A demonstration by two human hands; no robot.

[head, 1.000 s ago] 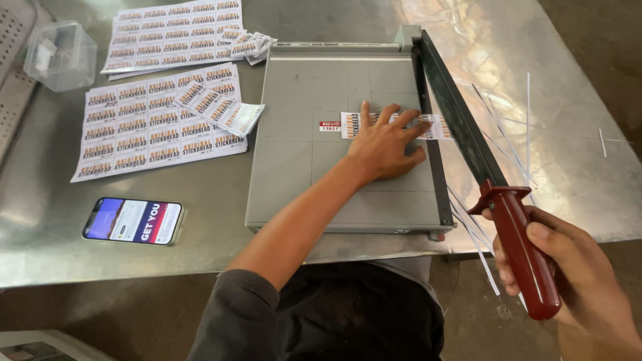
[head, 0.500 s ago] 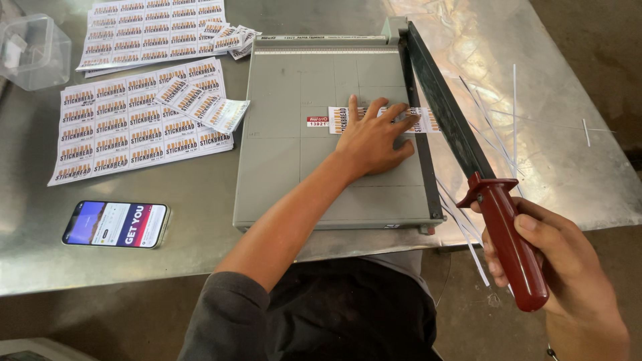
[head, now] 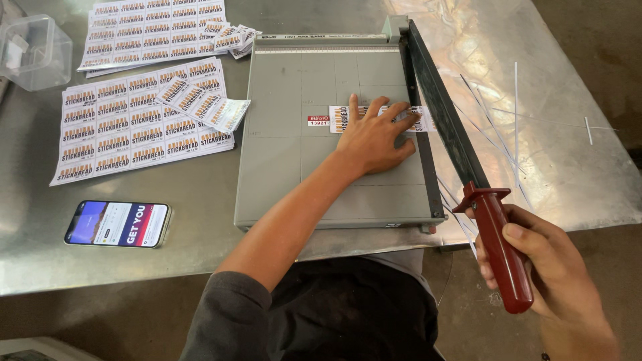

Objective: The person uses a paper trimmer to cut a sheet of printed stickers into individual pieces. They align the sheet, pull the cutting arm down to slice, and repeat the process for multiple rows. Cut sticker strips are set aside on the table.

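A grey paper cutter (head: 301, 174) sits on a metal table. My left hand (head: 374, 137) presses flat on a strip of printed labels (head: 338, 119) that reaches across the cutter's right edge. My right hand (head: 542, 267) grips the dark red handle (head: 503, 257) of the cutter's blade arm (head: 438, 107); the arm is raised at the handle end, above the bed's right edge. The strip's right end lies under the blade arm.
Two sheets of printed labels (head: 127, 127) (head: 150, 33) lie left of the cutter, with small cut label pieces (head: 204, 103) on them. A smartphone (head: 119, 224) with a lit screen lies near the table's front edge. A clear plastic box (head: 33, 50) stands far left. Thin paper offcuts (head: 498, 134) lie right of the blade.
My left hand stays pressed on the label strip and my right hand keeps hold of the handle. The view has shifted slightly; the blade arm looks about as raised as before.
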